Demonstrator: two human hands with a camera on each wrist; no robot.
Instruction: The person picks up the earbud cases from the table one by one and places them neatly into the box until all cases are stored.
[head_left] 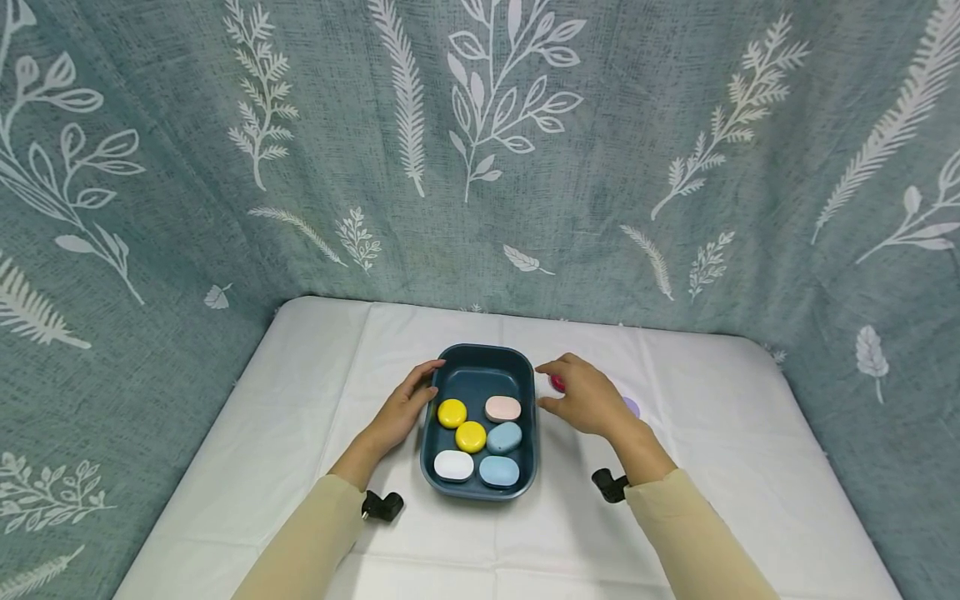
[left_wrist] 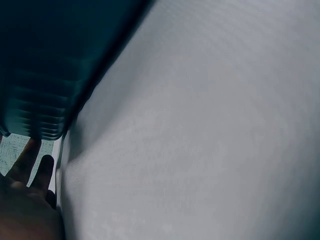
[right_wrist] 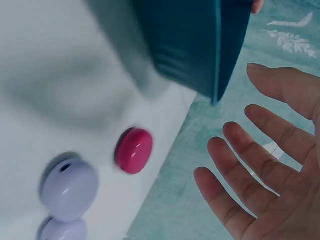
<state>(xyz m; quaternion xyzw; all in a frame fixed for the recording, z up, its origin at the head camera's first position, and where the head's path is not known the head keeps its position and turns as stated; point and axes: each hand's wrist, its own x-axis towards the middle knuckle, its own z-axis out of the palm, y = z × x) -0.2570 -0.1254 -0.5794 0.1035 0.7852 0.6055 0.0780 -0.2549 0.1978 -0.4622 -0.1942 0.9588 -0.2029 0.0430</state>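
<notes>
A dark blue plastic tray point(head_left: 480, 354) sits on the white cloth, with several smooth rounded cases in it. Fingers of my left hand point(head_left: 401, 412) touch its left wall near the rim, fairly straight; the left wrist view shows fingertips against the tray's ribbed end. My right hand point(head_left: 585, 396) is just off the right rim, fingers spread and holding nothing, as the right wrist view confirms. Below that hand lie a glossy red-pink case point(right_wrist: 134, 151) and a lavender case point(right_wrist: 70, 190) with a small dark slot. Another lavender one point(right_wrist: 64, 230) is partly cut off.
Inside the tray are two yellow round cases point(head_left: 470, 437), a pale pink one point(head_left: 502, 408), two light blue ones point(head_left: 499, 472) and a white one point(head_left: 453, 466). Green leaf-patterned curtains point(head_left: 435, 233) hang behind and beside the table point(head_left: 330, 375). Black wrist mounts point(head_left: 384, 506) are on both arms.
</notes>
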